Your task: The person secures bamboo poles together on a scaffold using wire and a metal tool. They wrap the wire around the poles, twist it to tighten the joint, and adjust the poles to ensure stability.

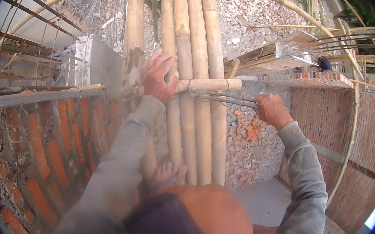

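No lettering, label, number or sign can be read anywhere in view.

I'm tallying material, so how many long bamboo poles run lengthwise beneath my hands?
5: the leftmost pole, past a gap; then the second pole, third pole, fourth pole and rightmost pole, close together. Others may be hidden.

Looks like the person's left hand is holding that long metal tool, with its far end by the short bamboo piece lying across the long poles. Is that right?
Not quite: the head view shows the right hand holding the long metal tool. Its far end is indeed by the short bamboo piece lying across the long poles.
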